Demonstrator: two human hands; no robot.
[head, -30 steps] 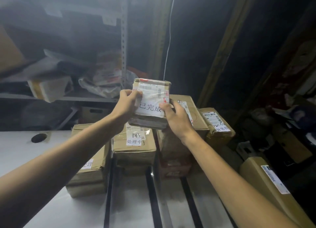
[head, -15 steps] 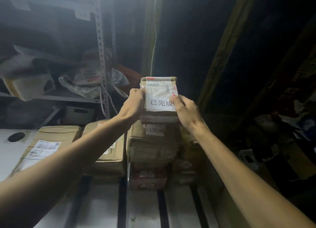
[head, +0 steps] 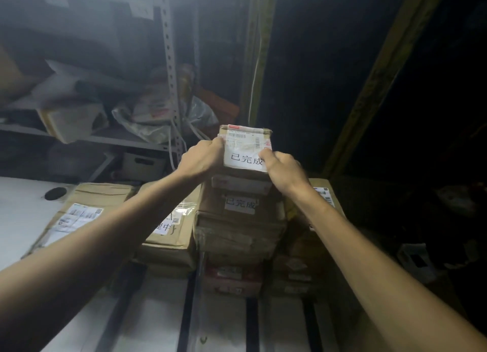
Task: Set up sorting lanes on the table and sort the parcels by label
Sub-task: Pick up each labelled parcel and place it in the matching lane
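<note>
Two hands are shown gripping a small parcel (head: 246,140) at the top of the middle stack (head: 237,227) of cardboard boxes, far across the white table (head: 23,206). Its left edge is clasped by the curled left hand (head: 203,158), its near right corner by the right hand (head: 286,171), beside the white label (head: 243,160) reading 已完成. Black tape strips (head: 185,312) are laid along the near tabletop; a cluttered metal shelf (head: 105,139) is seen far left.

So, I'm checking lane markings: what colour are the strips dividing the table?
Black strips on a white table, head view.
</note>
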